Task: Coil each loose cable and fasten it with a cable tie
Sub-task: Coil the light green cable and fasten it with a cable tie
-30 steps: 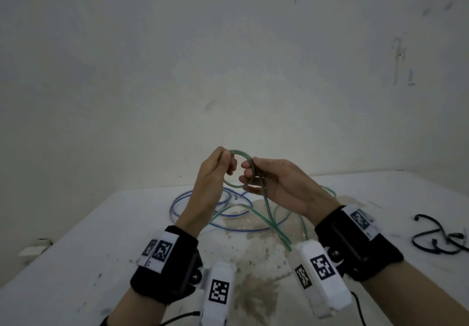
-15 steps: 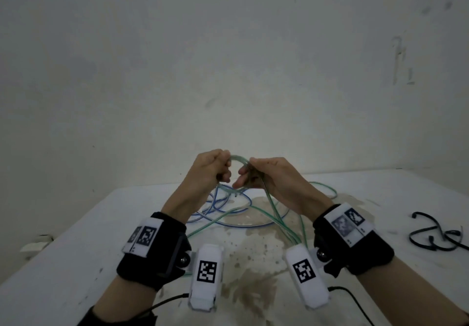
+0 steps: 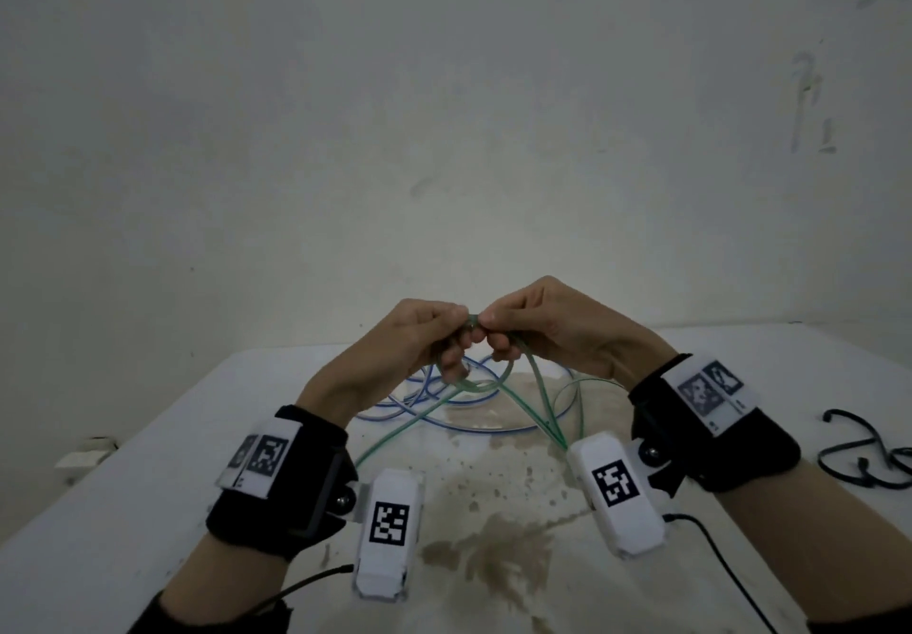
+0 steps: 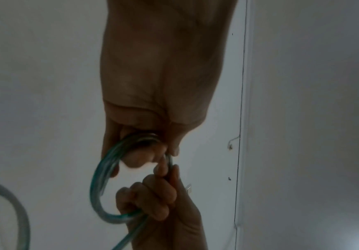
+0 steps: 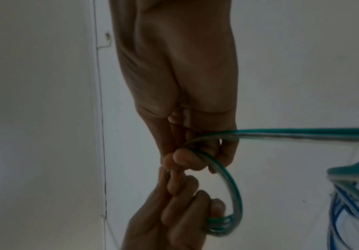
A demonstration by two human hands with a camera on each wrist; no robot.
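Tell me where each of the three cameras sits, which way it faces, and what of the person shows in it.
Head: worn on the head, facing forward and down at the white table; shows both forearms, left hand and right hand holding the green cable above the blue cable.
Left wrist: looks along the left hand toward the wall; the right hand faces it.
Right wrist: looks along the right hand; the left hand faces it.
Shared: both wrist views show the same green loop held between the hands.

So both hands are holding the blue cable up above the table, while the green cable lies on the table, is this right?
Not quite: the colours are swapped. In the head view the left hand and right hand hold the green cable, and the blue cable lies on the table.
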